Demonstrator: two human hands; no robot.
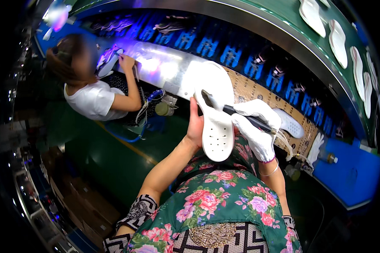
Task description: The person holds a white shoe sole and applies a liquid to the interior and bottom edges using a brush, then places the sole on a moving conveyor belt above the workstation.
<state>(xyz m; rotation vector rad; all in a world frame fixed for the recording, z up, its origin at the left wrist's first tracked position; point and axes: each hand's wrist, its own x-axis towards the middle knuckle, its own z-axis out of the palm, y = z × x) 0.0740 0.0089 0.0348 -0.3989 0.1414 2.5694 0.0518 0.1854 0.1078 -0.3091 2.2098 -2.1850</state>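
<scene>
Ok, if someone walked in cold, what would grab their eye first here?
Probably the white shoe sole at centre, held up in the bare left hand while the white-gloved right hand works a dark tool across it. Behind, a workbench glows violet, and more white soles lie on the green conveyor at upper right.

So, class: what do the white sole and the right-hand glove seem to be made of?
White sole: looks like moulded foam or rubber, matte, with small punched holes and smooth rounded edges. Glove on the right hand: seems to be white knitted fabric, soft and creased, with loose threads hanging at the wrist.
</scene>
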